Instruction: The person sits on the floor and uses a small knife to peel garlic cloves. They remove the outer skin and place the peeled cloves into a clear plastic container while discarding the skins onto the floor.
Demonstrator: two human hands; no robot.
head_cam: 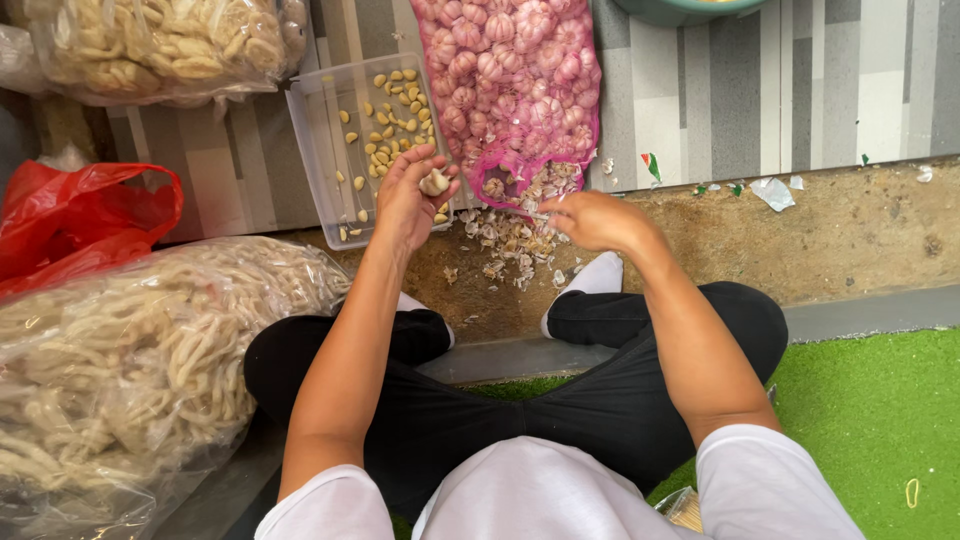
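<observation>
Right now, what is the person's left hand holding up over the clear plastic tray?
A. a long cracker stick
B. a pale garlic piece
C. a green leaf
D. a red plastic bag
B: the left hand pinches a small pale garlic piece at its fingertips, just above the clear plastic tray of peeled yellowish cloves, beside the pink mesh sack of garlic bulbs.
</observation>
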